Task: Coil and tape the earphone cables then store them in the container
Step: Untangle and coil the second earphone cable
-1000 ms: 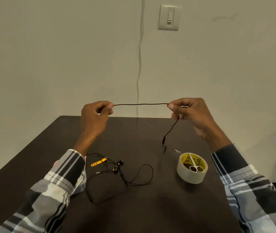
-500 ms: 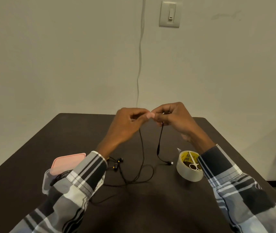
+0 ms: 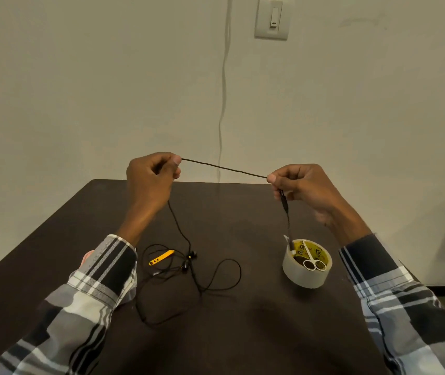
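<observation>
Black earphone cable (image 3: 224,168) stretched taut between your hands above the dark table (image 3: 243,334). Your left hand (image 3: 149,180) pinches one end of the span, your right hand (image 3: 301,185) pinches the other, hands well apart. From the left hand the cable drops to loose loops and earbuds (image 3: 189,259) on the table. From the right, the plug end hangs over the tape roll (image 3: 306,263), scissors (image 3: 312,259) in its core. Yellow clip (image 3: 161,257) beside the earbuds.
</observation>
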A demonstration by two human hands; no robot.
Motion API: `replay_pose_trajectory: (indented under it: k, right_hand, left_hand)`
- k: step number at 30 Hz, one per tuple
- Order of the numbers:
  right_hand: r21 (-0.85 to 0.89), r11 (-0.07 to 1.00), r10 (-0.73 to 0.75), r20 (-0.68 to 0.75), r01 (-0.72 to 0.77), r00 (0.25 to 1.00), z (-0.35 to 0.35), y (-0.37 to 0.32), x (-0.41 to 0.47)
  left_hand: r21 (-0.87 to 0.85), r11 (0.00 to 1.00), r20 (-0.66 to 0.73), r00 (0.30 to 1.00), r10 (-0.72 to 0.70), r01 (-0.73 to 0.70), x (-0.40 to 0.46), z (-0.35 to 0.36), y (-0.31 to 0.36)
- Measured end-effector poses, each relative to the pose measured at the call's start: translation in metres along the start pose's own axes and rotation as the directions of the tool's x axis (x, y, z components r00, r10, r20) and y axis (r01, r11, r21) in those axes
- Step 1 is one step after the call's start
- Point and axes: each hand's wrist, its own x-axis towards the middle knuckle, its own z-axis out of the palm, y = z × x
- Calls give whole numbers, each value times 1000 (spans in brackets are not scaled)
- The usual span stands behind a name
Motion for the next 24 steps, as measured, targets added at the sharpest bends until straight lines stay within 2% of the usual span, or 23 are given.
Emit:
replay_pose_trajectory:
  k: [5, 8, 11, 14, 18, 24]
  right_hand:
    - [53, 995, 76, 69, -80, 995, 7, 4, 1]
    - [-29, 996, 83, 125, -80, 989, 7, 5, 1]
    - [-165, 984, 109, 253, -68, 961, 7, 6, -2]
    - [-206, 976, 148, 365, -75, 919, 9, 8, -3]
    - [-171, 980, 166, 405, -104, 899, 3, 9, -2]
    - [-165, 975, 207, 443, -148, 872, -7, 9, -5]
  left_hand:
    - [-25, 999, -65, 997, -41, 39, -2, 2, -3]
    - [-64, 995, -103, 991, -84, 78, 0, 2, -3]
    - [-94, 991, -141, 984, -110, 97, 6, 0, -1]
    - [-90, 992, -170, 980, -101, 87, 14, -2, 1]
    - [-69, 993, -203, 973, -107, 94, 19, -2, -3]
    - [-42, 983, -299, 937, -182, 178, 20, -10, -24]
